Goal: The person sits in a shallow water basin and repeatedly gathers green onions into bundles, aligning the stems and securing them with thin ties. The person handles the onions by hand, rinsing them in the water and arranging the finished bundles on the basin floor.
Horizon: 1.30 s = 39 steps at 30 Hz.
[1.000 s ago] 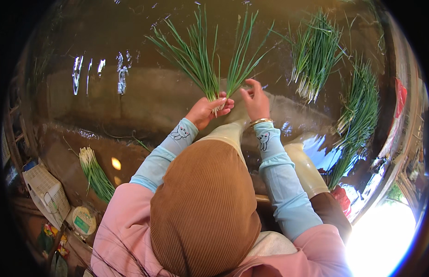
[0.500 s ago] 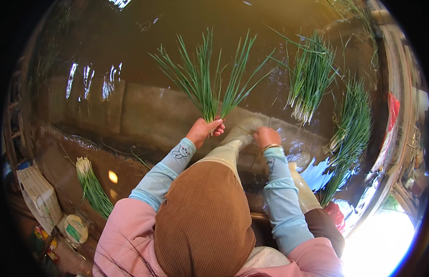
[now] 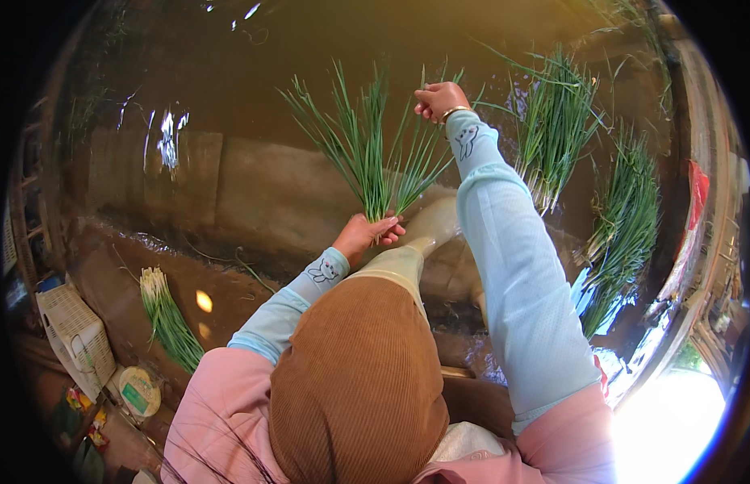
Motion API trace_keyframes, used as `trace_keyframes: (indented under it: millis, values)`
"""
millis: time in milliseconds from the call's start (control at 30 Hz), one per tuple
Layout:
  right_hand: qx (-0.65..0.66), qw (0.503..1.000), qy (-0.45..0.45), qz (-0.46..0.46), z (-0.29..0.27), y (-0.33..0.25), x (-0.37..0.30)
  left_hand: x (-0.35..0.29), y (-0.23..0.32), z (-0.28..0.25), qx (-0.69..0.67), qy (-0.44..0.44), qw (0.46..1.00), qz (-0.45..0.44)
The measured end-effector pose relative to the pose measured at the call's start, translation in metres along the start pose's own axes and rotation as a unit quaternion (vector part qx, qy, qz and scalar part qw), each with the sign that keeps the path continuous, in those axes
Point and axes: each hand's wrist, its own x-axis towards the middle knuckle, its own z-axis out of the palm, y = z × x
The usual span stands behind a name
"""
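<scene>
My left hand (image 3: 375,231) is closed around the white lower ends of a fanned bunch of spring onions (image 3: 373,161), whose green leaves point away from me over brown water. My right hand (image 3: 441,101) is raised at the far right side of the bunch, fingers pinched together near the leaf tips. A green leaf (image 3: 423,74) sticks up from its fingers; how much of it they grip is partly hidden. To the right, a loose pile of spring onions (image 3: 556,133) lies with its white ends toward me. Another pile (image 3: 625,234) lies farther right.
Muddy water (image 3: 254,73) spreads ahead, over a submerged slab (image 3: 270,181). My pale boot (image 3: 431,226) stands in it. At left lie a small spring onion bundle (image 3: 169,319), a white plastic crate (image 3: 76,335) and a round lid (image 3: 138,393). A wooden edge (image 3: 718,202) borders the right.
My right hand has moved up and away from near my boot to the tips of the bunch. My left hand still holds the bunch, shifted slightly right and nearer.
</scene>
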Motion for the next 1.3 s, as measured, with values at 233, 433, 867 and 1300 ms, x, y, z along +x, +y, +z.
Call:
trace_keyframes:
  millis: [233, 433, 867, 1300]
  values:
    - [-0.153, 0.9, 0.303, -0.275, -0.063, 0.027, -0.022, 0.0, 0.004, -0.009, -0.022, 0.006, 0.999, 0.038]
    - [-0.196, 0.979, 0.053, 0.007, -0.128, 0.113, -0.132, -0.035, 0.072, 0.0, -0.203, -0.12, 0.971, 0.048]
    - [-0.258, 0.909, 0.325, -0.03, -0.114, 0.126, -0.125, -0.038, 0.125, 0.013, -0.252, -0.098, 0.942, 0.198]
    - [-0.062, 0.983, 0.113, -0.13, 0.069, 0.113, -0.173, 0.007, 0.038, 0.024, -0.103, -0.019, 0.994, 0.037]
